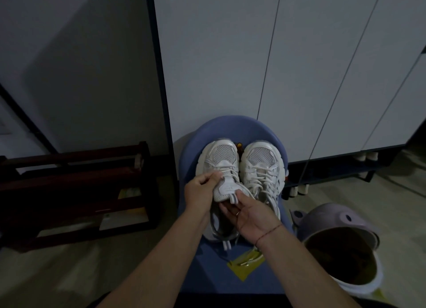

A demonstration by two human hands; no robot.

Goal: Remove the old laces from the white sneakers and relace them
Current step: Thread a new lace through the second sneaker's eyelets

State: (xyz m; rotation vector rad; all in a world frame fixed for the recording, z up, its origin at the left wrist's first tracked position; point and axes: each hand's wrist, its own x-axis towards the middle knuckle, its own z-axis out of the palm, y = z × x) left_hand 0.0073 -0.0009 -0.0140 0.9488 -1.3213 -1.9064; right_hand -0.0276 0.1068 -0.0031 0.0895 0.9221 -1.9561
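Two white sneakers stand side by side, toes away from me, on a blue stool [232,128]. The left sneaker [222,156] has its tongue [227,186] pulled up and back. My left hand [199,191] pinches the lace and the tongue's left edge near the upper eyelets. My right hand [247,212] holds the tongue's lower end and pull tab from below, palm up. The right sneaker [261,161] is still laced, with loose white lace ends trailing toward me. A yellow packet [245,265] holding laces lies on the stool's near part.
A lilac waste bin [343,243] with an open lid stands at the right of the stool. A dark wooden shoe rack [76,192] is on the left. White cabinet doors [299,65] rise right behind the stool.
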